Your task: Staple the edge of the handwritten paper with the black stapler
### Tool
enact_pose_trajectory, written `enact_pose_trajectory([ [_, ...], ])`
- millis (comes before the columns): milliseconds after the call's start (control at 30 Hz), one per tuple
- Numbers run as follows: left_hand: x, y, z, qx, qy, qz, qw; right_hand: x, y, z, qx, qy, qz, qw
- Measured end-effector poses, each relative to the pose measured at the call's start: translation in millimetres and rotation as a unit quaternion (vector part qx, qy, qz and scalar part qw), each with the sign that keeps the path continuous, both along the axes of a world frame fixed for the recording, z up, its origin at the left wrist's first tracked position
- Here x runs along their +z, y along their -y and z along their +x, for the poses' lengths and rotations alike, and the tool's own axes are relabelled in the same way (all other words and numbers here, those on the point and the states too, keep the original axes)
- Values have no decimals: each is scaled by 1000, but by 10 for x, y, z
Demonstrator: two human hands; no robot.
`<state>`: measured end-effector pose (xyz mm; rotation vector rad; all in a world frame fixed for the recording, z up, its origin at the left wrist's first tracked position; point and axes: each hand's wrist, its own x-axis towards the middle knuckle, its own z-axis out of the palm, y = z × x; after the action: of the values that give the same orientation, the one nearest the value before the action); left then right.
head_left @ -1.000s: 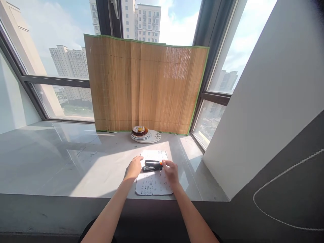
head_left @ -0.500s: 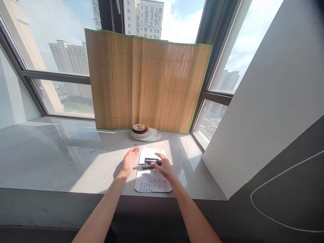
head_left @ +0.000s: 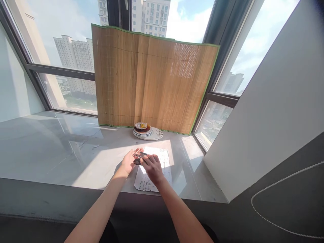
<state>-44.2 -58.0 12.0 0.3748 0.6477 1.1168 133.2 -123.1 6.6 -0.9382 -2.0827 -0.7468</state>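
On the sunlit sill lies a white sheet of paper (head_left: 165, 168) covered in handwriting. My right hand (head_left: 152, 169) is closed around a small bunch of black pens (head_left: 137, 162), held slanting above the paper's left edge. Its fingers cover much of the bunch, so how many pens there are is hidden. My left hand (head_left: 128, 162) is open at the left, fingers stretched out and palm turned toward the pens. The left ends of the pens reach that palm; whether they rest on it I cannot tell.
A stack of small plates (head_left: 143, 131) sits on the sill (head_left: 76, 152) behind the paper. Beyond it a bamboo mat with green edging (head_left: 154, 81) leans against the window. A white wall (head_left: 253, 111) slopes up at the right, and a beaded cord (head_left: 263, 214) hangs there.
My right hand has closed on the pens, lifted them off the paper and carried them left to my left hand. The view has tilted slightly.
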Motion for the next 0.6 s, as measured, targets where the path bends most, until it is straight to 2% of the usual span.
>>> enact_pose_trajectory([
  [67, -1, 1, 6, 13, -2, -11, 1000, -5, 16, 22, -4, 22, 25, 999],
  [167, -27, -18, 13, 28, 5, -17, 999, -5, 35, 107, -26, -4, 28, 999],
  [267, -53, -38, 26, 28, 21, -21, 999, 2, 51, 193, -26, -33, 6, 999],
  [333, -68, -47, 40, 33, 28, -26, 999, -20, 70, 237, -33, -90, -21, 995],
  [400, -84, -49, 56, 46, 34, -27, 998, -95, 108, 282, -71, -204, -62, 974],
  [500, -111, -37, 88, 65, 40, -7, 997, -295, 203, 376, -148, -368, -141, 907],
  [533, -119, -29, 101, 66, 36, 11, 997, -361, 240, 411, -163, -393, -169, 889],
  [600, -127, -8, 122, 55, 21, 60, 996, -441, 308, 467, -172, -403, -215, 873],
])
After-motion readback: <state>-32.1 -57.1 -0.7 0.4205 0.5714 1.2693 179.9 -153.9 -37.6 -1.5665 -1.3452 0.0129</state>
